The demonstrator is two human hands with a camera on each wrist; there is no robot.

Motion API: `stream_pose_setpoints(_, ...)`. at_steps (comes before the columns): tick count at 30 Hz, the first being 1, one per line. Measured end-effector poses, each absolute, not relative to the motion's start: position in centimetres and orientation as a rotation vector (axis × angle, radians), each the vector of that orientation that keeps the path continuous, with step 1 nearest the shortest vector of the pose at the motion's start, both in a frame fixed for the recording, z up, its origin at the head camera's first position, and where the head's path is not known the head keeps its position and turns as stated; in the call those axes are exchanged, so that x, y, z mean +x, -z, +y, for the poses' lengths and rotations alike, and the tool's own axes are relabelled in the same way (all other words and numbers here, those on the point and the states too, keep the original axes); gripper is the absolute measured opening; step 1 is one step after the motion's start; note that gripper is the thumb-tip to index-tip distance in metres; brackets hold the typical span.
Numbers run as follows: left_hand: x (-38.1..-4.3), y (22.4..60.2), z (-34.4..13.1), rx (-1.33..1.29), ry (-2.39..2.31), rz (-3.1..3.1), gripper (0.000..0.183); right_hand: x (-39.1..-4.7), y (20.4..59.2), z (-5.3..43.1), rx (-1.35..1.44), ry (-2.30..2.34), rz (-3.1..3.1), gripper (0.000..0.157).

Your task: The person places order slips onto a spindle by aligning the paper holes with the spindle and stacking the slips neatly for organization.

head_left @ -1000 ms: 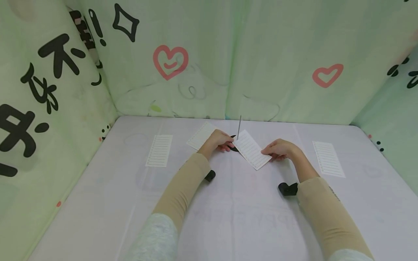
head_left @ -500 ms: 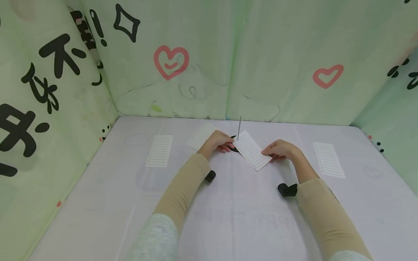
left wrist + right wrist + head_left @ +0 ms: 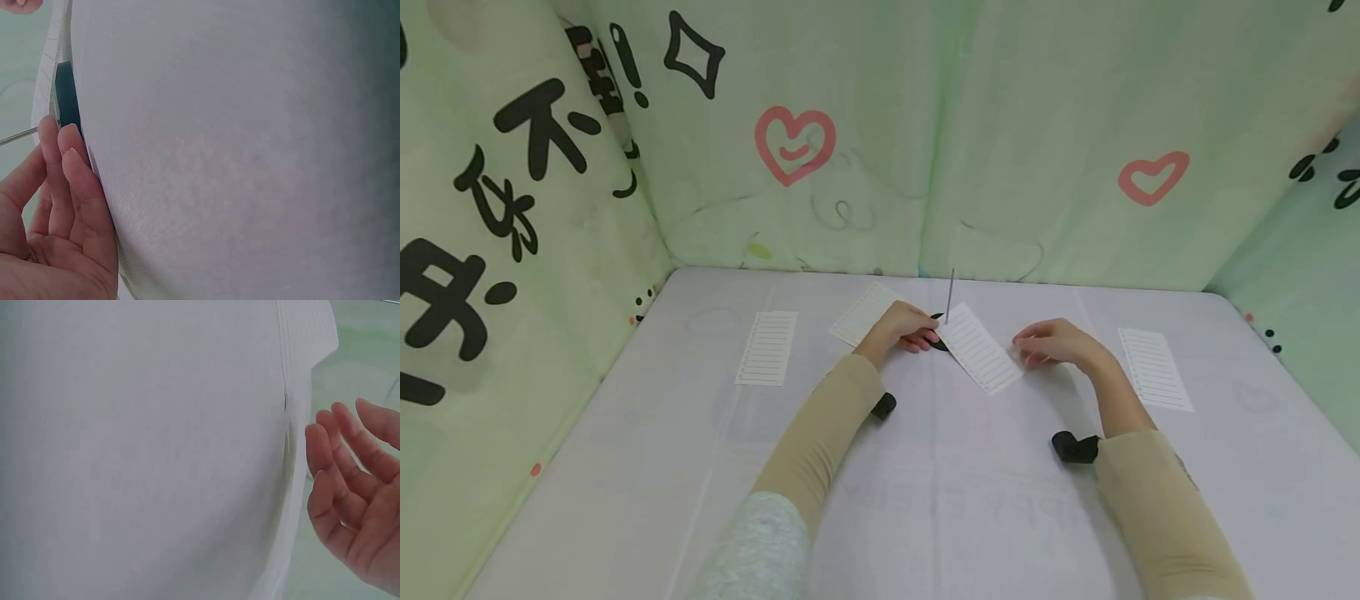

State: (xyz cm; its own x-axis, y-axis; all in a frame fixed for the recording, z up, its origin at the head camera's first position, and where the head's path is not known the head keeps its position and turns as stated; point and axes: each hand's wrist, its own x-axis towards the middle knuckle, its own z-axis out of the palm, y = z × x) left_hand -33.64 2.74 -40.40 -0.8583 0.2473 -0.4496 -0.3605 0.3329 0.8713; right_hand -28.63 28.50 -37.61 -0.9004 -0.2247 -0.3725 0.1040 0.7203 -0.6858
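A bill spike with a black base [image 3: 938, 342] and a thin upright metal rod [image 3: 951, 296] stands toward the back middle of the table. A lined paper slip [image 3: 981, 350] lies slanted over the base, its upper corner at the foot of the rod. My left hand [image 3: 904, 327] holds the base's left edge; in the left wrist view its fingertips [image 3: 70, 134] are right against the dark base [image 3: 67, 94]. Just off the slip's right corner is my right hand [image 3: 1056, 343], fingers loosely bent and nothing between them, as the right wrist view of this hand [image 3: 362, 487] also shows.
Lined slips lie on the white table [image 3: 880, 517]: one at left [image 3: 767, 348], one behind my left hand [image 3: 865, 312], one at right [image 3: 1155, 368]. Pale green curtains [image 3: 865, 192] enclose the back and sides. Black wrist mounts [image 3: 1075, 447] stick out from the sleeves.
My right hand has let go of the slip's right corner and drawn back slightly to the right. The slip and my left hand stay nearly where they were.
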Motion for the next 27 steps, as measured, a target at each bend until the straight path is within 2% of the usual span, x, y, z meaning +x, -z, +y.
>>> stream_pose_setpoints(5,-33.4,40.1,2.6,-0.087,-1.56,2.066,0.024,-27.9,37.3,30.8,-0.303,0.927,2.741,0.033)
stream_pose_setpoints(11,-33.4,40.1,2.6,-0.089,-1.565,2.06,0.024,-28.0,37.2,34.1,-0.386,0.685,2.873,0.035)
stream_pose_setpoints(18,-34.7,41.8,3.1,-0.108,-1.545,2.09,0.02,-28.2,37.4,38.3,-0.173,0.358,2.909,0.046)
stream_pose_setpoints(22,-36.0,43.1,3.3,-0.099,-1.515,2.109,0.021,-28.4,37.7,40.7,-0.053,0.338,2.912,0.051)
stream_pose_setpoints(27,-35.5,42.3,3.2,-0.131,-1.512,2.122,0.019,-28.6,38.5,43.0,0.065,0.362,2.903,0.056)
